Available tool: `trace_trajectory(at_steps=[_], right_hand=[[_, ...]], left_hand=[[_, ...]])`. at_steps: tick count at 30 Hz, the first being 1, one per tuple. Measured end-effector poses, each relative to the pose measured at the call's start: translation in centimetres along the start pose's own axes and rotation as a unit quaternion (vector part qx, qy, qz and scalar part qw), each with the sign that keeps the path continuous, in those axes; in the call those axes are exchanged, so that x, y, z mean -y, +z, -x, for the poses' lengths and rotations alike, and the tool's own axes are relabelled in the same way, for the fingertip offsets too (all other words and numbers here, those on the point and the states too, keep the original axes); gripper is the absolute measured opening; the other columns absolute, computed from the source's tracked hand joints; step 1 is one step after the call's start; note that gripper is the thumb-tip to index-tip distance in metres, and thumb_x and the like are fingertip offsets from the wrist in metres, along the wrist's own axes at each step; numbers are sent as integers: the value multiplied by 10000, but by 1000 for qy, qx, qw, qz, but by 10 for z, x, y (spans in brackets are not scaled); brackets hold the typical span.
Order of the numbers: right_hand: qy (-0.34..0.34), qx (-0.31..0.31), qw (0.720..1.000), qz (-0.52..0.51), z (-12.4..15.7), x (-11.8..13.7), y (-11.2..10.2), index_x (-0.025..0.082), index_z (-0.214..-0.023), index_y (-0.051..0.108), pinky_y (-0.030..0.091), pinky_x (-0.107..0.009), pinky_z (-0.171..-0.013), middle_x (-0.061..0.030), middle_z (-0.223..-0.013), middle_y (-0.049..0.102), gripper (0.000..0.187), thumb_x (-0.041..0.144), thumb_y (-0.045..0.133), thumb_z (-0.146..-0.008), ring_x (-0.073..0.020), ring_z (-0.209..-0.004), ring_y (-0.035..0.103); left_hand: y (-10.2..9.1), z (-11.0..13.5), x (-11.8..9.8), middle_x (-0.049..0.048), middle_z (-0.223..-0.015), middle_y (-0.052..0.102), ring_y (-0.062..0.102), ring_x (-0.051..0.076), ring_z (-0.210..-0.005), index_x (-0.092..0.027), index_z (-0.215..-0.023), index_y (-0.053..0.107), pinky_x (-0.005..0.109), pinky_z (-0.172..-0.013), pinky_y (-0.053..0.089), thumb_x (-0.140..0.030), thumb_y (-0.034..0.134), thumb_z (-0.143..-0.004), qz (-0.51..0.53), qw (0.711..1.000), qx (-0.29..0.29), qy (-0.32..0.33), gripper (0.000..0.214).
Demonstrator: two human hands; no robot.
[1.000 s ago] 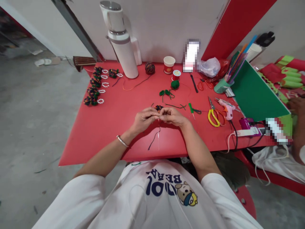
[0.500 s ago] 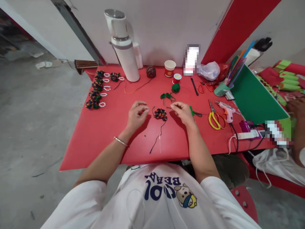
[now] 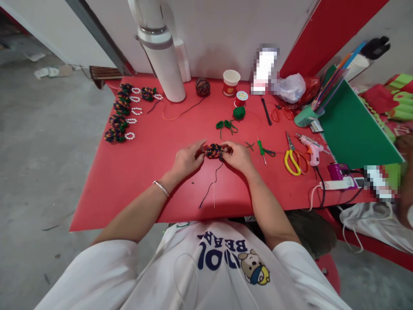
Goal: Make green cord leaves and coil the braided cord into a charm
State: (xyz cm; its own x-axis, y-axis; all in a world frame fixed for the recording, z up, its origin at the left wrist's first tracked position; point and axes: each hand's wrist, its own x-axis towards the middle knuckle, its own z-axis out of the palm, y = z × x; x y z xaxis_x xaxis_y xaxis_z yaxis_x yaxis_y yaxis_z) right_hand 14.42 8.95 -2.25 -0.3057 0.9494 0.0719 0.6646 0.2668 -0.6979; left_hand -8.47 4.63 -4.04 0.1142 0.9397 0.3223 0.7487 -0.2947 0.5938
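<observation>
A small crocheted piece in dark multicoloured yarn lies at the middle of the red table. My left hand pinches its left edge, while the fingers of my right hand are closed on its right edge. From the piece a dark yarn tail runs toward me, with a thin needle beside it. Right of my right hand are short green yarn scraps and a green-handled crochet hook. Green crocheted leaves rest beyond the piece.
Several finished yarn pieces with white bead loops line the left. Behind stand a white flask, a multicoloured yarn ball and a paper cup. Yellow-and-red scissors and a pink glue gun lie right, near a green board.
Both hands have come together from either side and taken hold of the crocheted piece. The short yarn end from my right hand is now on the table among scraps. The view has shifted slightly.
</observation>
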Motion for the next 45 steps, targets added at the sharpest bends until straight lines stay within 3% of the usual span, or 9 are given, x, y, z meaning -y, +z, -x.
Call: trace_trajectory(at_steps=[3, 7, 13, 17, 22, 27, 29, 34, 45], right_hand=[[-16, -5, 1000, 12, 3, 5, -3, 234, -1164, 745, 480, -315, -733, -42, -969, 738, 335, 209, 679, -836, -183, -805, 650], [-116, 6, 993, 23, 9, 15, -4, 250, -1293, 704, 504, -330, -861, -75, -1177, 667, 435, 220, 691, -859, -212, -1007, 643], [-146, 13, 988, 47, 10, 12, 9, 254, -1174, 768, 483, -345, -869, -69, -1093, 634, 290, 359, 733, -905, -214, -1001, 610], [-141, 8, 989, 47, 8, 9, 13, 250, -1111, 784, 473, -332, -831, -61, -1053, 635, 226, 359, 728, -920, -201, -954, 604], [-136, 4, 990, 38, 9, 12, 11, 243, -1098, 783, 472, -315, -799, -59, -1042, 643, 206, 320, 708, -923, -190, -933, 616], [-140, 3, 989, 41, 9, 12, 11, 248, -1089, 787, 468, -323, -795, -63, -1047, 657, 202, 328, 714, -919, -196, -928, 619], [-138, 4, 989, 45, 8, 11, 11, 244, -1092, 786, 466, -328, -803, -67, -1054, 657, 208, 343, 708, -926, -200, -935, 617], [-137, 10, 989, 56, 9, 10, 12, 244, -1117, 785, 457, -327, -803, -68, -1064, 646, 222, 348, 706, -937, -201, -948, 610], [-142, -8, 989, 49, 10, 11, 13, 270, -1100, 789, 449, -313, -769, -46, -1030, 652, 202, 318, 719, -917, -188, -914, 606]], left_hand=[[0, 5, 2, 44, -903, 793, 729, 189, -787, -192, -1318, 691, 284, -743, 557, -194, 615, -856, 6, 1000, -1, -1, 468], [-2, 9, -2, 49, -888, 777, 692, 181, -750, -194, -1225, 730, 285, -714, 529, -216, 626, -843, 21, 1000, -18, 1, 397], [-4, 3, -10, 69, -816, 679, 596, 179, -699, -195, -877, 763, 283, -604, 438, -218, 618, -836, -36, 999, -3, 1, 152], [-13, 5, -15, 70, -833, 667, 579, 167, -678, -192, -776, 723, 286, -603, 422, -198, 558, -883, -33, 998, 45, 16, 197], [-27, 12, -16, 27, -758, 652, 554, 136, -605, -194, -702, 703, 275, -585, 421, -142, 616, -765, 60, 988, 145, 11, 120], [-17, 4, -9, 37, -761, 660, 561, 163, -657, -185, -900, 775, 296, -627, 452, -263, 687, -847, 71, 997, 4, -33, 129], [-10, 2, -7, 56, -831, 694, 600, 175, -721, -199, -972, 790, 297, -661, 464, -287, 660, -903, 60, 998, -14, -15, 171], [-5, 3, -8, 79, -862, 708, 638, 185, -791, -194, -914, 783, 290, -699, 471, -263, 557, -971, 27, 999, -3, 23, 244], [-23, 9, -16, 66, -834, 700, 607, 173, -721, -184, -820, 756, 300, -649, 430, -192, 574, -881, -29, 998, 51, -14, 192]])
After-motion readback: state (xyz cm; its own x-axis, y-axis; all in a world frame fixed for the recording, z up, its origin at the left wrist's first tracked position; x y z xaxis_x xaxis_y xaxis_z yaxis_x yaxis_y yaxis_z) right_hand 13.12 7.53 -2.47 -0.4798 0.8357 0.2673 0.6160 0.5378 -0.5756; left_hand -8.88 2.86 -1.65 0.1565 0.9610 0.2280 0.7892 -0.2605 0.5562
